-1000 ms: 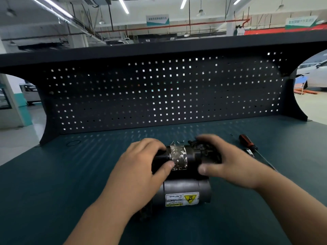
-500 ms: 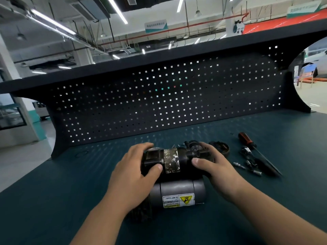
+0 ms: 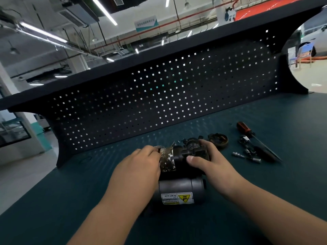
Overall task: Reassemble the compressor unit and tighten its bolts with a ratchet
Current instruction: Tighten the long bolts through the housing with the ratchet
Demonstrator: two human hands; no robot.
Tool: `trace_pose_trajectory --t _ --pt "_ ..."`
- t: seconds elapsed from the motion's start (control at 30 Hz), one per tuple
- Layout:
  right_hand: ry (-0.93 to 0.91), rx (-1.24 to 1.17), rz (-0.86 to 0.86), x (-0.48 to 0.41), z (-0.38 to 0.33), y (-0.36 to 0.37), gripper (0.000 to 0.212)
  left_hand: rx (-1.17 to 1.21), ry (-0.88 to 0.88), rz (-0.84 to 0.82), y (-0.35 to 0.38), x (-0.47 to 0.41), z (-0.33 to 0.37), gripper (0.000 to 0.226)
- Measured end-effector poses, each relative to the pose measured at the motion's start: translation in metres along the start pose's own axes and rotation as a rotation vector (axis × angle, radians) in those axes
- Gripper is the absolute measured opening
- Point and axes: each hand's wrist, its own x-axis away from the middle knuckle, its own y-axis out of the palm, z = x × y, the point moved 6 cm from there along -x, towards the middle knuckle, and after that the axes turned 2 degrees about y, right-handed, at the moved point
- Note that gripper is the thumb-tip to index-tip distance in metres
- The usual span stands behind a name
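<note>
The dark compressor unit lies on the green bench top, a yellow warning label on its grey lower cylinder. A strip of shiny tape wraps its upper black part. My left hand covers the unit's left end, fingers curled over it. My right hand grips the right end, thumb on the front and fingers over the black end housing. A round black cover part lies just behind my right hand. Loose bolts and sockets lie to the right. No ratchet can be told apart among them.
A screwdriver with a red and black handle lies at the right, its shaft pointing toward the front right. A dark perforated back panel closes the bench at the rear. The green bench top stretches left and front.
The view has tilted and swung left, bringing the cover part and bolts into sight. My left hand has slid further over the unit's left end; both hands stay on the compressor.
</note>
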Motion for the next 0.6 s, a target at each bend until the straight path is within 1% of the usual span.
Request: trace_pose_trajectory --t 0.13,0.23,0.37,0.47,0.53,0.6 --pt "0.003 0.023 -0.002 -0.001 0.000 -0.001 0.052 -0.062 -0.064 -0.043 -0.002 -0.006 0.005 0.013" --pt "0.012 0.040 -0.004 0.001 -0.001 -0.001 0.054 0.012 -0.127 -0.033 -0.005 -0.006 0.000 0.004" --pt "0.027 0.056 -0.017 0.002 -0.001 0.000 0.056 0.126 -0.144 -0.013 -0.009 -0.001 -0.007 0.012" --pt "0.039 0.053 -0.028 0.003 -0.001 0.000 0.058 0.142 -0.144 -0.023 -0.011 -0.001 -0.008 0.012" --pt "0.040 0.048 -0.026 0.002 -0.002 0.000 0.064 0.117 -0.102 -0.047 -0.010 -0.004 -0.007 0.006" --pt "0.046 0.048 -0.020 0.002 -0.002 0.000 0.069 0.079 -0.035 -0.073 -0.009 -0.007 -0.005 0.018"
